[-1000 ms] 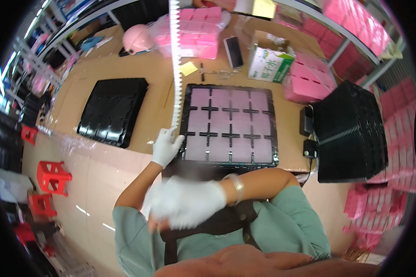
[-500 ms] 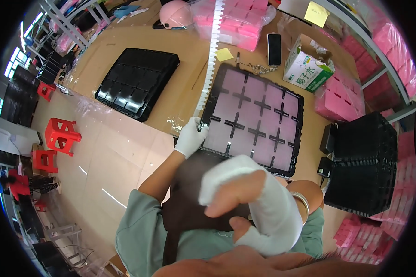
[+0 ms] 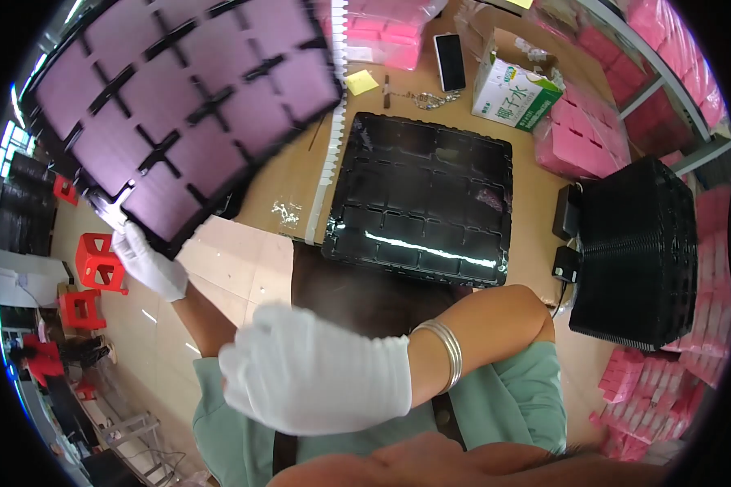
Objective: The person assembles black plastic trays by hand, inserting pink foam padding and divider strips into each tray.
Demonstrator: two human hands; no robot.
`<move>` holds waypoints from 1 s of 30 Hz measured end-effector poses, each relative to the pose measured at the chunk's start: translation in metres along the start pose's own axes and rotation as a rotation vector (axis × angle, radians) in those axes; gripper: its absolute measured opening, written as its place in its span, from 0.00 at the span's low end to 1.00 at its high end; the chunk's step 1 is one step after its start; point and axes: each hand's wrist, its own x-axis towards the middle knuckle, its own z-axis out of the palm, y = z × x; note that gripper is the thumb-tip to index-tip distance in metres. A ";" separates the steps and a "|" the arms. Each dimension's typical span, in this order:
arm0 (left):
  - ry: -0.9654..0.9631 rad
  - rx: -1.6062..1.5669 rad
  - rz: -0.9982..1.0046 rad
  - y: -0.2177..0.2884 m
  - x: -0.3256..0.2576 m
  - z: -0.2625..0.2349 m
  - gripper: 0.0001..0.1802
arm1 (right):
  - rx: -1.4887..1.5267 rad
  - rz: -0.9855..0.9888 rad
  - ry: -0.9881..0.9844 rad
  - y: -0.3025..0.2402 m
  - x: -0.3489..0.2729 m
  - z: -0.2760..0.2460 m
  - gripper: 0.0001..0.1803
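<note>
My gloved left hand [image 3: 149, 261] grips the near corner of a black plastic tray [image 3: 156, 156] with pink-lilac sheets in its compartments. The tray is raised at the upper left and tilted. My right hand [image 3: 309, 373], in a white glove, is in front of my chest with its back showing. Its fingers are curled in, and what they hold, if anything, is hidden. A bare black compartment tray [image 3: 422, 199] lies on the table in front of me, apart from both hands. A white toothed strip [image 3: 330, 154] runs along its left side.
Behind the black tray lie a phone [image 3: 449, 62], a yellow note [image 3: 361, 82] and a chain [image 3: 432, 101]. A white-and-green carton [image 3: 512, 97] and pink blocks [image 3: 581, 134] stand at the right. Stacked black trays [image 3: 638, 252] rise beside the table. Red stools [image 3: 97, 264] stand at the left.
The filled tray has been lifted to the upper left by my left hand, uncovering a bare black tray. My right hand has moved left and turned its back into view.
</note>
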 end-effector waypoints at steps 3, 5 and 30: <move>0.041 0.153 0.253 -0.003 0.019 -0.012 0.11 | 0.128 -0.103 -0.003 -0.014 -0.014 0.007 0.07; 0.057 0.534 0.472 -0.042 0.037 -0.028 0.13 | 0.255 -0.136 0.057 -0.017 -0.018 0.010 0.07; -0.788 1.455 0.430 -0.195 -0.030 0.020 0.19 | 0.116 1.051 0.031 0.111 -0.184 0.068 0.06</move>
